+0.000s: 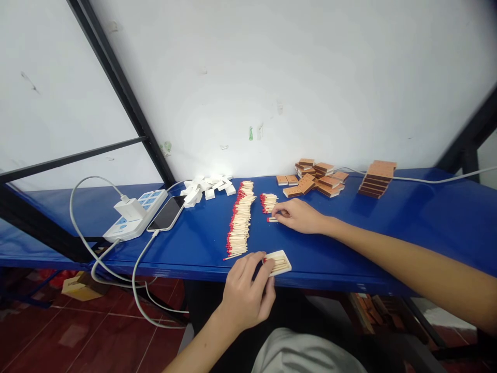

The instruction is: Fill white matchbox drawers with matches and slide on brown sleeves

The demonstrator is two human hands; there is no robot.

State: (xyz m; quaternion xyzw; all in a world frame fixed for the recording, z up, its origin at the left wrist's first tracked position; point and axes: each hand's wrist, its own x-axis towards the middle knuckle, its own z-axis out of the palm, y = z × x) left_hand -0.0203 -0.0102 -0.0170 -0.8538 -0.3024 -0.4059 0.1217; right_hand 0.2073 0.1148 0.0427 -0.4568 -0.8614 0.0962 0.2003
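At the table's front edge my left hand [248, 290] grips the near-left end of a small white matchbox tray [285, 264]. Several matches [277, 263] lie inside the tray, red heads toward my fingers. Farther back, my right hand [298, 216] is closed in a pinch over the stick ends of a few matches [271, 219] low on the table. Just behind those fingers is a small pile of red-headed matches [268, 203]. A long row of matches [240, 220] stretches from the back toward the front edge, left of both hands.
White empty trays [209, 193] are heaped at the back left. Brown matchboxes [305, 185] lie loose at the back, with a neat matchbox stack [377, 178] farther right. A phone [167, 213], power strip [135, 220] and white cables occupy the left side.
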